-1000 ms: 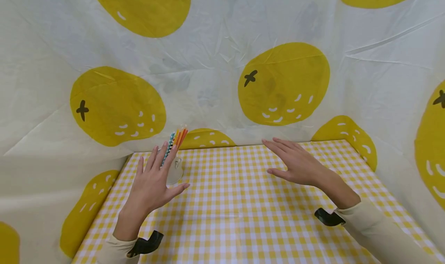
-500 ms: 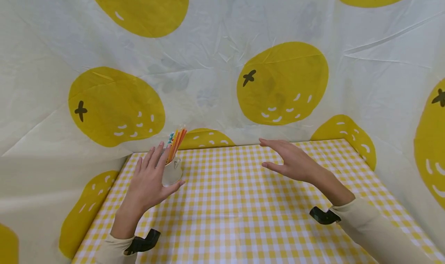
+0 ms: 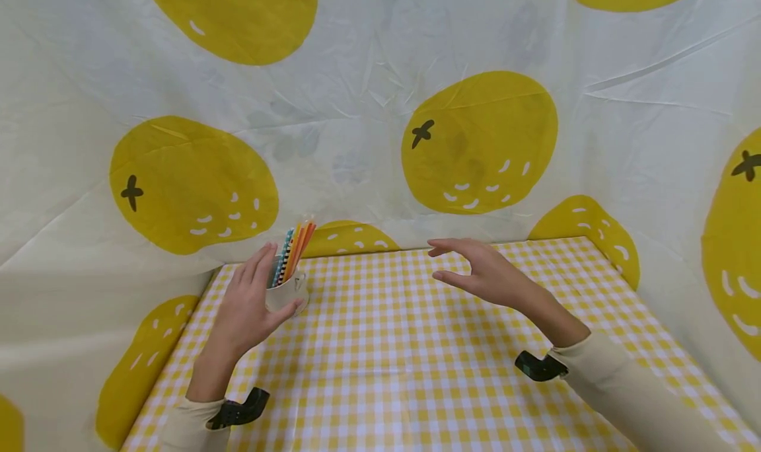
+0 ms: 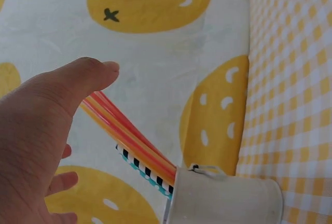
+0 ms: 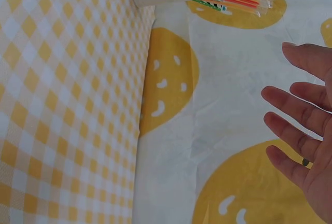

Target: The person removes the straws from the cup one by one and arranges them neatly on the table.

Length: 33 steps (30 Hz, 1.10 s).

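Observation:
A pale bucket-like cup (image 3: 290, 296) with a small side handle stands on the table's left side, holding several straws (image 3: 294, 250) in orange, red, yellow, teal and black-and-white. My left hand (image 3: 245, 310) is beside it on its left, fingers extended and thumb spread in front of the cup; whether it touches the cup I cannot tell. In the left wrist view the thumb overlaps the straws (image 4: 140, 138) above the cup (image 4: 225, 198). My right hand (image 3: 490, 273) hovers over the right half of the table, holding nothing, its fingers slightly bent and apart in the right wrist view.
A yellow-and-white checked cloth (image 3: 368, 333) covers the table. Behind and at the sides hangs a pale curtain (image 3: 345, 154) printed with large yellow fruits. Black bands with a protruding part (image 3: 244, 409) sit at both wrists.
My left hand has shifted left and its fingers have turned, uncovering more of the straws and cup. My right hand has moved left, its fingers a little more bent.

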Available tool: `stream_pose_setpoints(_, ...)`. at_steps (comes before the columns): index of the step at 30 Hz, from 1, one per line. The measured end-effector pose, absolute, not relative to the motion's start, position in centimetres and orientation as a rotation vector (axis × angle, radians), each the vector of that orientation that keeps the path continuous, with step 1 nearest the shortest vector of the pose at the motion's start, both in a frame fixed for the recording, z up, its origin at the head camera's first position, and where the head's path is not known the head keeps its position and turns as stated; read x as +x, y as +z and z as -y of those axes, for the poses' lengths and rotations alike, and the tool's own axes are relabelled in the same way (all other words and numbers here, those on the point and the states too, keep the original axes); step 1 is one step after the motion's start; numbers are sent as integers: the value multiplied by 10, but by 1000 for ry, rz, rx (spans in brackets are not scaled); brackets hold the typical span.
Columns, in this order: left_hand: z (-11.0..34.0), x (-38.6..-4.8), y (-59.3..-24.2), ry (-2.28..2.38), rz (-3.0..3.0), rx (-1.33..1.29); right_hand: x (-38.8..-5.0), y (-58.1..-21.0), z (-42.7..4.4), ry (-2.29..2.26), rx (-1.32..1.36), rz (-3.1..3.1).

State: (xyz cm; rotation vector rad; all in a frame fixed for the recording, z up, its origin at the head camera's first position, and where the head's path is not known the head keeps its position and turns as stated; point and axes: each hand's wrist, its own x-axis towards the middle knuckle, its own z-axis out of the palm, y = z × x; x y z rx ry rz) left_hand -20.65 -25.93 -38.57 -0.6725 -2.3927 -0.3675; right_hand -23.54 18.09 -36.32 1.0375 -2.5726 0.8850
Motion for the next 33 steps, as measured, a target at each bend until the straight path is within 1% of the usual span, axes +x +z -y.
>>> stream_pose_setpoints(7,268,-217,-389,-471,2360,-622,-235,-357,-171,964,1043,2564)
stream_pose_setpoints(20,285,-234,-399,-556,2356,-630,-238,-348,-150,1079,1103,2511)
stream_pose_setpoints(33,298,-255,-413,-754,2460,-569,-239,-351,-135,1165,1120,2487)
